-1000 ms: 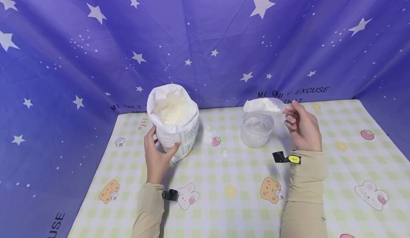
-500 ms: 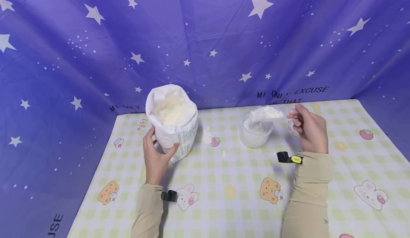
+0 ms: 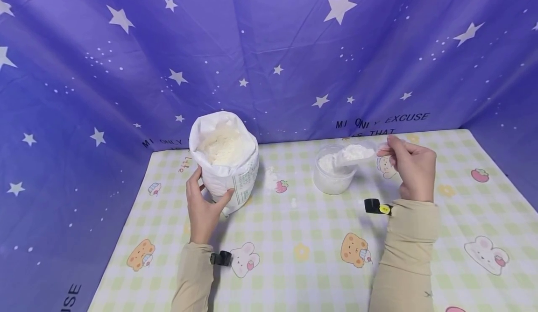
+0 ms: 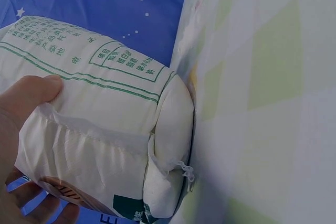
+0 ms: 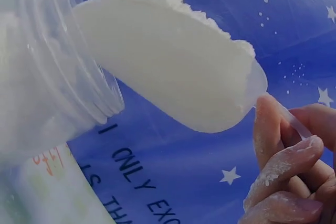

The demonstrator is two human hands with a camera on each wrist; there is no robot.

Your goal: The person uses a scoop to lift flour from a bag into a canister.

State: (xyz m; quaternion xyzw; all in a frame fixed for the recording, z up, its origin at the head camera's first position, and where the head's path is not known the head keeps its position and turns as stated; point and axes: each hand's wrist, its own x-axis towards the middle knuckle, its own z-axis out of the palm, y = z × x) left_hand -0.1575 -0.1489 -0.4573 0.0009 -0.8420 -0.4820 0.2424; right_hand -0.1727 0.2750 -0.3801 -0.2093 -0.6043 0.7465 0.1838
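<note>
An opened white flour bag (image 3: 220, 181), printed in green, stands upright on the left of the table with pale powder showing at its mouth. My left hand (image 3: 203, 207) holds its near side, the thumb (image 4: 44, 87) on one face and the fingers spread around the other. In my right hand (image 3: 414, 169), dusted with white powder, the handle of a clear plastic scoop (image 5: 173, 66) is pinched. White powder is heaped in the scoop, which tilts down with its tip over the mouth of a clear round tub (image 3: 334, 181). That tub contains white powder too.
Some spilled white powder (image 3: 271, 179) lies on the checked tablecloth (image 3: 294, 228) between bag and tub. A purple star-patterned curtain (image 3: 260, 46) hangs close behind the table's back edge and along the sides.
The scoop has come down and to the right, tilting its tip toward the tub. My right hand has moved slightly right; the left hand stays at the flour bag.
</note>
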